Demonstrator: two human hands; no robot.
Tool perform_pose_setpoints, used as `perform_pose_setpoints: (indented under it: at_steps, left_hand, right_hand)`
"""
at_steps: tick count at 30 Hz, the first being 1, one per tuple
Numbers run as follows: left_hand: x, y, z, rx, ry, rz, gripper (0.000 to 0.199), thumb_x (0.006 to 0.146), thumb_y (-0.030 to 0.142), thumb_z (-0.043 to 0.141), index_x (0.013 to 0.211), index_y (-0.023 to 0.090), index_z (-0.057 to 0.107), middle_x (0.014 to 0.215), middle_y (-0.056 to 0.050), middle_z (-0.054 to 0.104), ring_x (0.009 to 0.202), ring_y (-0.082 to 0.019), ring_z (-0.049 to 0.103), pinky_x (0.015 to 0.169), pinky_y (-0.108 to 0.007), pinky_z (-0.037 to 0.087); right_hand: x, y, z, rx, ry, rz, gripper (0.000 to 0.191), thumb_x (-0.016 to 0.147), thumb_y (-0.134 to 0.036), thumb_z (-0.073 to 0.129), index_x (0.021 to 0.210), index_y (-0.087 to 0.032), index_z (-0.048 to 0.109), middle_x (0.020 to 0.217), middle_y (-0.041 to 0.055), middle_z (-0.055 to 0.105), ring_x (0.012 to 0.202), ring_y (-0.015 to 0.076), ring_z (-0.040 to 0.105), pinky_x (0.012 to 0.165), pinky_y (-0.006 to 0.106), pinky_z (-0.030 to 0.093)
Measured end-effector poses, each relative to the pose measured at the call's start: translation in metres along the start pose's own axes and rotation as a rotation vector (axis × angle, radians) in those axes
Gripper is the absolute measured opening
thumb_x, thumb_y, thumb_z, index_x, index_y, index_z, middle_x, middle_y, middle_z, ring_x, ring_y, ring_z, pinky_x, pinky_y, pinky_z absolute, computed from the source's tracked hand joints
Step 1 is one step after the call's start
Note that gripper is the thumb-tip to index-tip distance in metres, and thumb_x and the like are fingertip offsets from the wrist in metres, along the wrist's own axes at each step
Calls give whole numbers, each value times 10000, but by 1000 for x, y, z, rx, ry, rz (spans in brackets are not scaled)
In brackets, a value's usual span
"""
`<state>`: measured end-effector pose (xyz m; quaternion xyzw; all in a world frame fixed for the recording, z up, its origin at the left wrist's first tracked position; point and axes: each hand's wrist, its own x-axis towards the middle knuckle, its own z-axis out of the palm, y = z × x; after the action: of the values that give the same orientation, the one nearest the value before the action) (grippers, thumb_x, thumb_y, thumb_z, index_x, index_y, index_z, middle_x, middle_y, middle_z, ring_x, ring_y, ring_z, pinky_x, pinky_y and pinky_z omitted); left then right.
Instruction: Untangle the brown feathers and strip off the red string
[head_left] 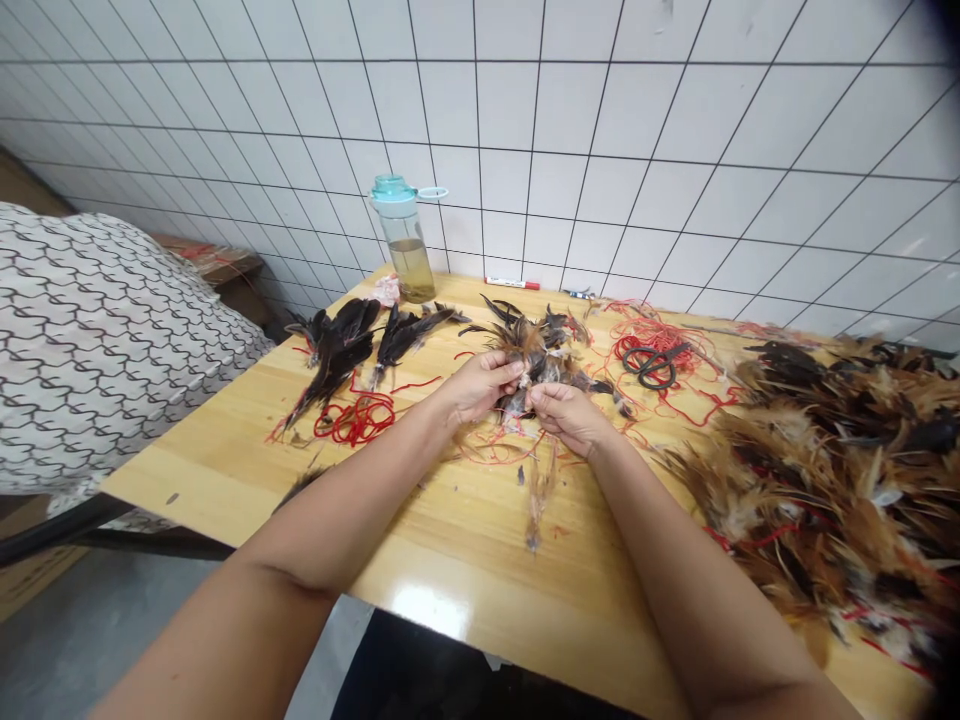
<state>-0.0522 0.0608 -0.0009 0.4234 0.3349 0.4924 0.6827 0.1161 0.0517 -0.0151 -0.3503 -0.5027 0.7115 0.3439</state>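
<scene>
My left hand (486,384) is closed around the base of a bunch of brown and black feathers (529,342) above the middle of the table. Close beside it on the right, my right hand (564,412) is pinched at the lower end of the same bunch. What exactly its fingertips grip is too small to tell. Loose red threads (491,445) lie on the wood under both hands. A thin brown feather (537,505) rests a little nearer to me.
Dark feather bunches (337,350) and coiled red cord (356,418) lie left. Black scissors (654,366) sit on tangled red string (637,330). A large feather pile (847,470) covers the right. A water bottle (409,245) and marker (511,284) stand or lie near the tiled wall (510,130).
</scene>
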Motion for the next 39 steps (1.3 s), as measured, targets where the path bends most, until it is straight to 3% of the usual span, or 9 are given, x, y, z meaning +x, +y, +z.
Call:
perform_pose_setpoints:
  at_steps: [6,9,12,15,21,30,35,39]
  left_hand:
    - [4,8,-5,-106,117,117,327,574,272,835,750,108,614,630,25,546,556,-43,460,535,-180,355]
    - [5,13,-9,-100,192,162,300,586,264,818,750,118,613,648,28,553,562,-39,461,533,-175,346]
    - [4,11,-9,39,214,125,281,598,282,799,690,117,590,593,32,535,524,-44,441,524,-187,334]
    - [3,3,-4,243,200,85,288,621,320,772,630,124,561,539,33,512,493,-53,416,507,-203,311]
    - [1,-10,8,493,188,88,292,639,365,736,644,130,564,564,27,532,520,-79,445,512,-211,337]
    - [-1,-10,11,610,139,112,200,664,295,689,703,127,590,644,7,581,590,-100,492,556,-209,367]
    - [1,-10,5,687,162,154,174,657,272,695,707,139,593,643,5,587,639,-122,496,570,-212,371]
    - [2,-10,1,649,147,165,192,683,297,681,716,133,586,646,8,571,631,-113,482,576,-214,368]
  right_hand:
    - [3,0,3,-69,100,-94,440,558,-549,767,650,-175,556,473,-79,377,408,37,192,417,230,98]
    - [6,1,0,-105,228,-176,391,612,-540,718,648,-182,565,498,-63,387,435,57,235,430,232,158]
    - [11,4,-5,-207,423,-294,323,669,-501,656,642,-189,577,551,-31,459,507,94,360,497,241,282]
    - [14,7,-9,-341,511,-350,242,713,-423,615,651,-189,607,626,4,547,610,138,459,597,265,354]
    - [6,5,-1,-918,550,-470,191,817,-274,527,726,-199,677,765,47,623,752,182,554,731,294,399]
    - [-8,-3,16,-1519,618,-308,257,905,-254,434,909,-181,680,952,91,641,736,189,566,582,306,318]
    - [-12,-3,22,-1577,563,-305,299,931,-311,411,952,-192,684,983,101,644,700,171,579,584,299,325]
    - [-4,-1,16,-1306,489,-401,242,898,-288,486,893,-193,709,920,92,677,826,201,607,701,296,403]
